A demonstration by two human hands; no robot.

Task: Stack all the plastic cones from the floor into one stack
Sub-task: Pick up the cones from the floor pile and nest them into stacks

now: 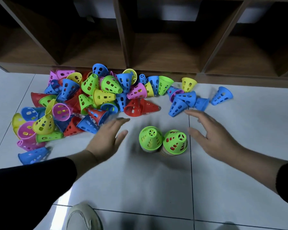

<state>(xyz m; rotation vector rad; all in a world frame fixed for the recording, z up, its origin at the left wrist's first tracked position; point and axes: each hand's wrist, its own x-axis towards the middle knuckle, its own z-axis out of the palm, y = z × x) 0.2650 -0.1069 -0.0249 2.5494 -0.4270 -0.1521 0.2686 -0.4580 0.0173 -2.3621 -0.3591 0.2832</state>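
Note:
Two upright stacks of cones stand side by side on the floor tiles, each topped by a green cone: the left stack and the right stack. A big loose pile of red, blue, green, yellow and pink cones lies to the left and behind. Several blue cones lie behind the right stack. My left hand hovers with straight fingers left of the stacks, near the pile's edge. My right hand is spread to the right of the stacks. Neither hand holds anything.
A brown wooden shelf unit with open compartments runs along the back, right behind the cones. A lone blue cone lies at the far right and another blue one near my left sleeve. My shoe shows at the bottom.

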